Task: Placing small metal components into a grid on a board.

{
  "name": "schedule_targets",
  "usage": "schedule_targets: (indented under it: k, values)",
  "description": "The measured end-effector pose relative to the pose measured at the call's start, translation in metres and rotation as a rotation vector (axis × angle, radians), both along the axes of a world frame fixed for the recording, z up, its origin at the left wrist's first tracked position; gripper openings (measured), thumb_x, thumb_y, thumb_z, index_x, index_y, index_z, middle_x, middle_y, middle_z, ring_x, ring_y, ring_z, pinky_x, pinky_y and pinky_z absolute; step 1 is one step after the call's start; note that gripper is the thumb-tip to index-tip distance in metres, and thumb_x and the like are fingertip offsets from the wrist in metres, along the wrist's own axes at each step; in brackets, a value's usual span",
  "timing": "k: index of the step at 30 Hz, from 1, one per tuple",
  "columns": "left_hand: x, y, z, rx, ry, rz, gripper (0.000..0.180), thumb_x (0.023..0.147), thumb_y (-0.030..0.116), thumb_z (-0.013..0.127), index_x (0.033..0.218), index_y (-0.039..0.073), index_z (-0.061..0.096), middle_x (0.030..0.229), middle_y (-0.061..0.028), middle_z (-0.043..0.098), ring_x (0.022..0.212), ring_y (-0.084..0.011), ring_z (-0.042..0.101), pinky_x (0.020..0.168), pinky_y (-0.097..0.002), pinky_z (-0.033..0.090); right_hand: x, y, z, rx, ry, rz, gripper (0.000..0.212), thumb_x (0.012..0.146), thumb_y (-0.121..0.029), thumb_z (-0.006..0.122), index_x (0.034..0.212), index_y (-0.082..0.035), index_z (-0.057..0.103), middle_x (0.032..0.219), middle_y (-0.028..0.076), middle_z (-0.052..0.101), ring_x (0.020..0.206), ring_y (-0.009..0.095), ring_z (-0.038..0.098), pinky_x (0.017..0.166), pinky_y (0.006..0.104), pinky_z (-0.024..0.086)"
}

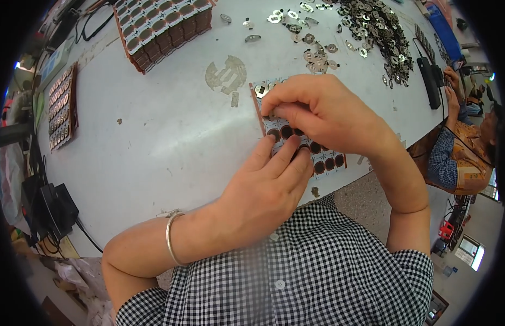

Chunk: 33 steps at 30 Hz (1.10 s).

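On the white table in front of me lies a circuit board panel (319, 167) with rows of dark round spots. My left hand (266, 190) rests on it with its fingers stretched out, their tips on the round spots. Above the panel's left part my right hand (333, 115) is bent over, thumb and forefinger pinched together at the board. Whatever they grip is too small and covered to make out. Shiny metal clips (261, 91) sit on the panel's far left corner. My right hand hides much of the panel's far side.
Loose metal clips (372, 27) form a heap at the far right, with several scattered beside it. A stack of similar panels (165, 32) stands at the far left; more panels (62, 106) lie at the left edge. Another person (461, 146) sits at the right.
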<state>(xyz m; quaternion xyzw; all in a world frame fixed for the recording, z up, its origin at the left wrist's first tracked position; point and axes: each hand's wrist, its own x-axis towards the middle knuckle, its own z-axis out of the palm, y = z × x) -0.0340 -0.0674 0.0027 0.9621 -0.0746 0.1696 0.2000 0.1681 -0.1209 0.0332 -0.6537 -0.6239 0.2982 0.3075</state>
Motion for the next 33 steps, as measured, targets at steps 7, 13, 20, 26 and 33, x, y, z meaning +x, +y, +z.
schedule_targets:
  k: [7, 13, 20, 26, 33]
  values:
    - [0.001, -0.001, -0.003, -0.033, -0.017, 0.019, 0.038, 0.079, 0.008, 0.066, 0.115, -0.003, 0.072, 0.129, -0.0169, 0.065, 0.128, -0.0335, 0.058, 0.108, -0.0526, 0.045, -0.018, 0.004, 0.000, -0.041, -0.058, -0.153, 0.008, 0.092, -0.002, 0.064, 0.098, 0.000, 0.069, 0.077, 0.009, 0.069, 0.066, 0.016, 0.063, 0.063, 0.0286, 0.052]
    - [0.001, -0.004, -0.007, -0.059, -0.063, 0.028, 0.041, 0.078, 0.007, 0.065, 0.117, -0.005, 0.071, 0.125, -0.0167, 0.065, 0.124, -0.0334, 0.061, 0.108, -0.0525, 0.046, -0.024, 0.000, -0.007, 0.106, -0.178, -0.167, 0.007, 0.090, -0.001, 0.067, 0.097, 0.000, 0.069, 0.080, 0.010, 0.066, 0.067, 0.019, 0.063, 0.062, 0.0313, 0.051]
    - [0.000, -0.007, -0.006, -0.070, -0.063, 0.043, 0.042, 0.078, 0.007, 0.064, 0.117, -0.006, 0.071, 0.121, -0.0164, 0.065, 0.125, -0.0344, 0.060, 0.108, -0.0538, 0.046, -0.033, -0.010, -0.018, 0.169, -0.269, -0.286, 0.014, 0.085, -0.002, 0.075, 0.099, -0.001, 0.072, 0.083, 0.009, 0.066, 0.070, 0.020, 0.064, 0.062, 0.0312, 0.051]
    - [-0.001, -0.008, -0.006, -0.062, -0.033, 0.034, 0.040, 0.078, 0.007, 0.064, 0.115, -0.006, 0.072, 0.123, -0.0175, 0.065, 0.127, -0.0368, 0.058, 0.109, -0.0570, 0.044, -0.035, -0.016, -0.022, 0.208, -0.230, -0.292, 0.018, 0.082, -0.002, 0.079, 0.099, 0.000, 0.074, 0.083, 0.008, 0.066, 0.069, 0.019, 0.064, 0.062, 0.0294, 0.052]
    - [0.001, -0.005, -0.004, -0.047, -0.029, 0.017, 0.039, 0.077, 0.008, 0.064, 0.112, -0.007, 0.072, 0.122, -0.0180, 0.065, 0.126, -0.0366, 0.059, 0.108, -0.0572, 0.044, -0.036, -0.014, -0.022, 0.221, -0.255, -0.282, 0.019, 0.082, -0.004, 0.079, 0.099, 0.000, 0.073, 0.083, 0.009, 0.066, 0.067, 0.019, 0.066, 0.060, 0.0297, 0.052]
